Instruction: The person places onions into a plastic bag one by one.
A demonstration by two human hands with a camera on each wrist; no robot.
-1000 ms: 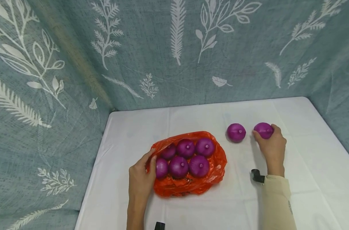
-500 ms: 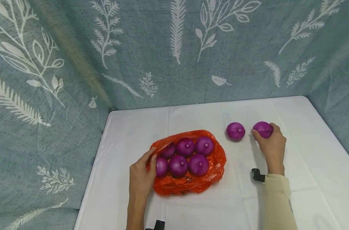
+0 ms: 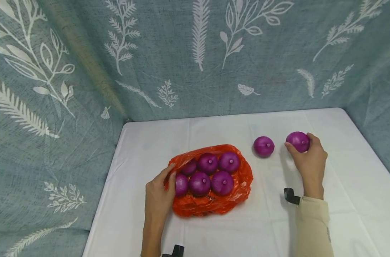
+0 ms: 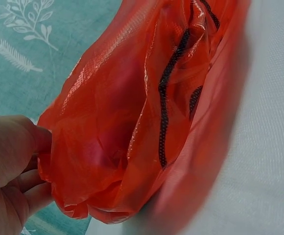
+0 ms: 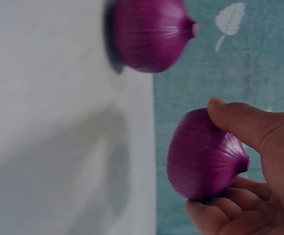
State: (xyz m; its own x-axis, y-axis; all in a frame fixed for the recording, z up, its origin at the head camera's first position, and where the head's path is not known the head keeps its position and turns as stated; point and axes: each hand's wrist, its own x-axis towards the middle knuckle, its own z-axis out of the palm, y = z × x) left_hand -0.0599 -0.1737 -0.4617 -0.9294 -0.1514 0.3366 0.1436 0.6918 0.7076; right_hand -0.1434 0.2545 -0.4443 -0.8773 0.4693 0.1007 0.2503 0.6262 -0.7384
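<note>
My right hand [image 3: 310,162] holds a purple onion [image 3: 298,141] between thumb and fingers at the back right of the table. In the right wrist view that onion [image 5: 205,155] is raised, and a shadow falls on the cloth apart from it. Another onion [image 3: 263,146] sits on the cloth just to its left. At the middle lies an open red plastic bag [image 3: 211,208], with several onions [image 3: 199,184] showing in its mouth. My left hand [image 3: 159,198] pinches the bag's left edge. From the left wrist, the bag's crumpled side [image 4: 103,112] bears black markings and hides the onions.
A white cloth [image 3: 143,150] covers the table. Teal fabric with white leaf prints [image 3: 182,53] hangs close along the back and sides. A dark wrist mount [image 3: 291,196] juts out from the right sleeve [image 3: 312,225].
My right hand has shifted slightly right and upward with the onion, whose stem end has turned a little. My left hand keeps its place on the bag.
</note>
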